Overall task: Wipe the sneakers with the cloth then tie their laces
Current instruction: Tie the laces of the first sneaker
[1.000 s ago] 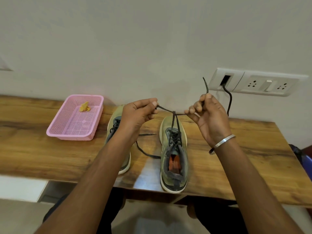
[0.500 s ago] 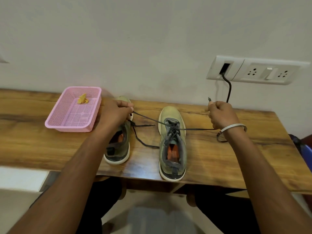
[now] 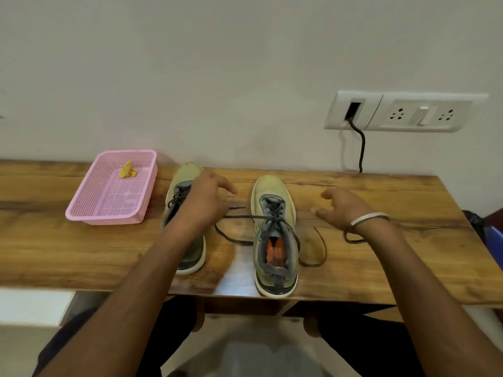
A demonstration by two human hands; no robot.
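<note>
Head view — right sneaker between left hand, right hand

Left hand hides left sneaker laces; fingertips blurred.

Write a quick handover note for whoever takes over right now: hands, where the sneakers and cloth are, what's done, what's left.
Left hand: open, holding nothing, over the left sneaker.
Right hand: open, holding nothing, right of the right sneaker.
Both sneakers stand on the table, toes to the wall. Yellow cloth lies in the pink basket.
Done: first crossing on the right sneaker's laces; ends lie loose either side.
Left: bow on the right sneaker, then the left sneaker's laces. Wiping cannot be judged from here.
</note>
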